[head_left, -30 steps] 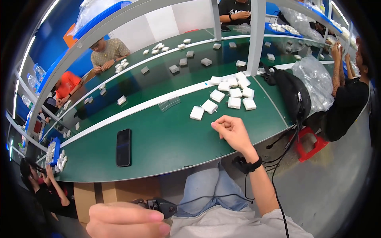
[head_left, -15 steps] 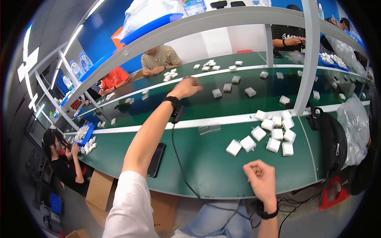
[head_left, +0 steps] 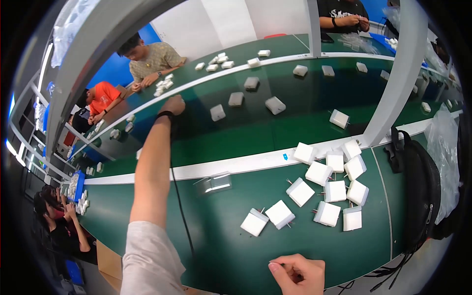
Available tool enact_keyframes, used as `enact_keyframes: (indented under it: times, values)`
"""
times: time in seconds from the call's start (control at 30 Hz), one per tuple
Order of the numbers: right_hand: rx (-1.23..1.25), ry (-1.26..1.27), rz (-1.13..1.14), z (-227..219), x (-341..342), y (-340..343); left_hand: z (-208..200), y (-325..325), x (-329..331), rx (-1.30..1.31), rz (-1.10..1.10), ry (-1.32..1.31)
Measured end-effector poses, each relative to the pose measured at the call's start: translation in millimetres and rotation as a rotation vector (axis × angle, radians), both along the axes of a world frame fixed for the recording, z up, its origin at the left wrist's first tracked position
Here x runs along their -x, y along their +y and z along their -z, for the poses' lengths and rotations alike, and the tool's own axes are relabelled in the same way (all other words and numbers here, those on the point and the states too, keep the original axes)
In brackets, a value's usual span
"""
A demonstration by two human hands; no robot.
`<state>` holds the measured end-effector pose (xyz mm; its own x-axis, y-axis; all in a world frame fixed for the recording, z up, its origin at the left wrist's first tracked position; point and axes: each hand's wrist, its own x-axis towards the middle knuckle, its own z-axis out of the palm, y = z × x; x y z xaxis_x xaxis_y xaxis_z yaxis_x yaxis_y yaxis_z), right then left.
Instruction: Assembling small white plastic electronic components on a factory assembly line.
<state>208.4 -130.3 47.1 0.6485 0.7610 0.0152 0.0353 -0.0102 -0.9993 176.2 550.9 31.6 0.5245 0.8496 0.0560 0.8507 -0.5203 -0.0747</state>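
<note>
My left hand [head_left: 173, 104] is stretched far out over the dark green conveyor belt [head_left: 196, 142]. Its back faces me, so most of its fingers are hidden. To its right on the belt, the nearest blocky white charger-like piece [head_left: 217, 113] lies apart from it. Low in the picture, my right hand [head_left: 297, 275] hovers at the front edge of the green worktable, fingers curled and thumb tip by the index finger; nothing shows in it. Beyond it lies a loose group of white blocks [head_left: 318, 173] with pale grey ends and thin metal leads.
A white rail [head_left: 255, 165] runs between table and belt, and a grey post [head_left: 400, 78] rises at right. Beside it are a black bag [head_left: 420, 196] and clear plastic bag [head_left: 441, 157]. A clear plastic piece [head_left: 215, 184] lies near a black cable [head_left: 181, 211]. Co-workers sit around.
The whole view has shifted, bringing the white blocks nearer and larger. My left arm stays stretched over the belt, the hand now farther left. The phone under my left arm is out of sight.
</note>
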Motion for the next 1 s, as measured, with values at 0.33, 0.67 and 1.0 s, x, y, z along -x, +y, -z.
enact_keyframes:
  times: [0.33, 0.67, 1.0]
  values:
    - [-0.121, 0.010, 0.001, 11, -6, -4, -33, -40, -3, -0.093, 0.160, 0.019]
    - [-0.075, 0.016, 0.009, 20, 0, -6, -91, -206, -235, -0.068, 0.623, -0.275]
    - [0.022, 0.003, 0.102, 9, 0, -2, -21, -226, -321, -0.036, 0.428, -0.117]
